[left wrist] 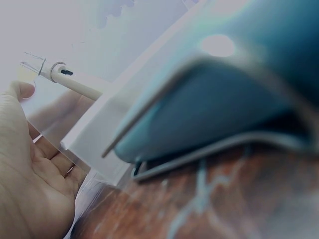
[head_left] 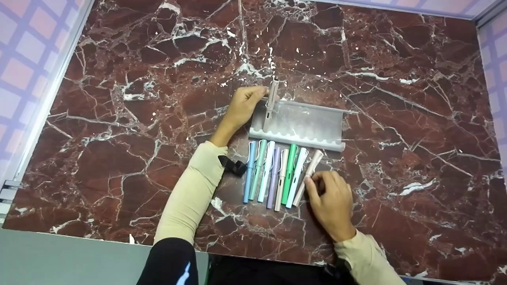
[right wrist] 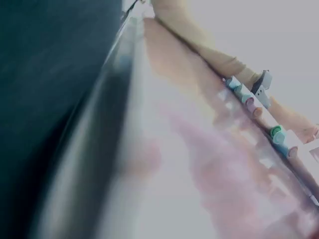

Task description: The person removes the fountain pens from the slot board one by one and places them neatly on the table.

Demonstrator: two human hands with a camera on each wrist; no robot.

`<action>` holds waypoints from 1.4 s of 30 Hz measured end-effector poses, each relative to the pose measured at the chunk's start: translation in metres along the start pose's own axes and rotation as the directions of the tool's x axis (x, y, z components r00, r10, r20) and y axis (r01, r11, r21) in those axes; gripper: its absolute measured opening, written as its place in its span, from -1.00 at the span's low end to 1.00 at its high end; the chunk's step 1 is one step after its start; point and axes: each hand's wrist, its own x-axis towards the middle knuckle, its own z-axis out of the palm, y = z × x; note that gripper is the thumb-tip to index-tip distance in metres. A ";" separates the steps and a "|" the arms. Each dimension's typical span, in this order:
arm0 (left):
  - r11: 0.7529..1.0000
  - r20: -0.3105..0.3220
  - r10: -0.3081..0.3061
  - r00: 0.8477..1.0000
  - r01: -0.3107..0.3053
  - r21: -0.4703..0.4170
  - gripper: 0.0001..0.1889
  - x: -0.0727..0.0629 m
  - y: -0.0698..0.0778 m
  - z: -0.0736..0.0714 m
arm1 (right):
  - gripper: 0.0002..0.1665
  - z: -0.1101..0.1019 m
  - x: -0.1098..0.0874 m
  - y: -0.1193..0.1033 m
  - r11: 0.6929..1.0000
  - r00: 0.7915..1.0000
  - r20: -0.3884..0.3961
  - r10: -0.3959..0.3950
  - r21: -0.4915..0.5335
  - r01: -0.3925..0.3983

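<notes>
A clear pen stand with a notched white front ledge stands mid-table. One beige pen leans upright in its left end. My left hand holds the stand's left back edge beside that pen's cap; in the left wrist view my fingers show behind the clear panel, with the thumb near the cap. Several capped pens lie in a row before the stand, from a blue pen to a pale pink pen. My right hand pinches the pale pink pen at its middle, fingers curled.
Between the row's ends lie a purple pen, a green pen and others, close together. The red marbled tabletop extends around them. A black wrist camera on the left sleeve hangs right beside the blue pen.
</notes>
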 end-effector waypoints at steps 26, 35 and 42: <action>1.000 0.011 -0.010 1.000 0.010 0.007 -0.68 -0.001 0.003 -0.001 | -0.70 0.035 0.122 -0.045 0.954 0.973 0.171 -0.155 0.281 0.103; 1.000 -0.007 -0.014 1.000 0.014 -0.002 -0.69 0.000 0.004 0.001 | -0.57 0.047 0.142 -0.054 0.965 0.905 0.425 0.006 0.234 -0.116; 0.999 0.011 -0.010 1.000 0.010 -0.044 -0.68 -0.002 0.001 -0.002 | -0.58 0.049 0.141 -0.057 0.976 0.890 0.455 -0.017 0.201 -0.084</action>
